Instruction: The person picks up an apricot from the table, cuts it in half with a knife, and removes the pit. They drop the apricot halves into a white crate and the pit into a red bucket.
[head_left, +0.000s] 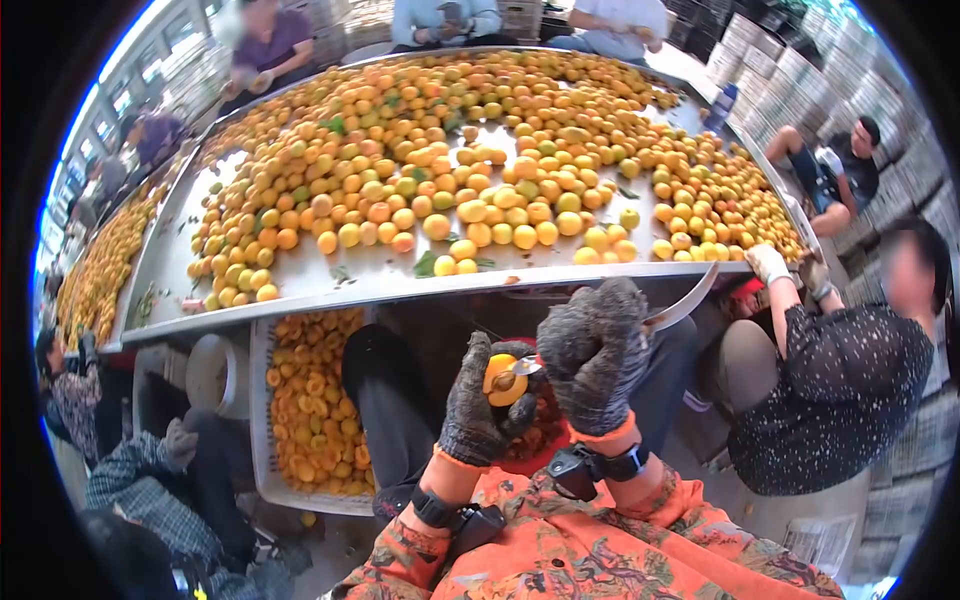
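My left hand [470, 410], in a dark grey knit glove, is closed around a cut apricot [497, 370]. The brown pit [506, 382] shows in its open face. My right hand [597, 360], gloved the same way, is wrapped round a pitting knife. Its curved metal blade [688, 303] sticks out to the right of the fist, while a small metal tip [527, 366] on the other side reaches the apricot beside the pit. The fist hides the handle. Below my hands, partly covered, is a red container [540, 462] with reddish-brown contents.
A metal table [400, 296] heaped with whole apricots [380, 190] spans the front. A white crate [262, 440] of apricot halves [315, 410] stands left of my legs. Co-workers sit around the table, one close on my right [830, 380]. Stacked crates [790, 90] rise behind.
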